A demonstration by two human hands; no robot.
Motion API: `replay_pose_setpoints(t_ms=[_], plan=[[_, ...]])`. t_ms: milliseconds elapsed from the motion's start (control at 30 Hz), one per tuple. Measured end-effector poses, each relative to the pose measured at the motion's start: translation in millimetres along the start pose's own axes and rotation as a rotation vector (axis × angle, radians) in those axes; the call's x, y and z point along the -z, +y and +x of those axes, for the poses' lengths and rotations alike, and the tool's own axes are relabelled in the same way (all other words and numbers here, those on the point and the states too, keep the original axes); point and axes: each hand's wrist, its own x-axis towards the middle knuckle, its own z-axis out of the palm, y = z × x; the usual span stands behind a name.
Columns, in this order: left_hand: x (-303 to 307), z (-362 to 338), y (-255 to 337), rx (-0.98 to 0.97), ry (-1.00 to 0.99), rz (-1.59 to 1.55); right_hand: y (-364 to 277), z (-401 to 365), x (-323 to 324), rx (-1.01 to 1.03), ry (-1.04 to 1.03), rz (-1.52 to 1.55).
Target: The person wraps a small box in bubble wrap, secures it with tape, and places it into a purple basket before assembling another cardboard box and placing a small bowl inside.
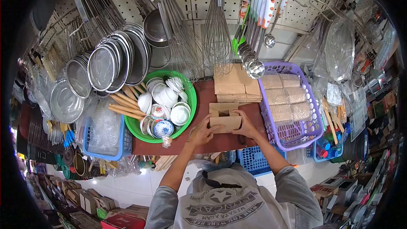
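A small brown cardboard box [226,124] with raised flaps stands on the red-brown tabletop in front of me. My left hand [203,132] grips its left side, fingers pressed along the front and side. On the opposite side, my right hand [246,126] clasps the box with bent fingers. The box's top is open and its inside looks dark; I cannot make out any contents. Just behind it lies a stack of flattened cardboard boxes [236,82].
A green basin [193,110] of small bowls and wooden rolling pins stands left. At right, a purple basket [277,133] holds bubble-wrapped packs. Whisks [218,29], strainers [101,68] and ladles [255,68] hang overhead from a pegboard. A blue basket [256,160] sits below the table edge.
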Motion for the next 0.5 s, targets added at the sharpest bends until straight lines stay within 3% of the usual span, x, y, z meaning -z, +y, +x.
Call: replay_pose_setpoints(t_ms=[167, 367, 467, 500], plan=[[5, -7, 2, -0.034, 0.111, -0.032, -7, 5, 1, 0.02, -0.004, -0.106], [3, 0, 13, 0.179, 0.31, -0.332, -6, 11, -3, 0.049, 0.019, -0.124], [16, 7, 25, 0.384, 0.214, -0.435, -12, 12, -3, 0.019, 0.025, -0.119], [15, 9, 24, 0.327, 0.244, -0.364, -15, 12, -2, 0.004, 0.026, -0.112]])
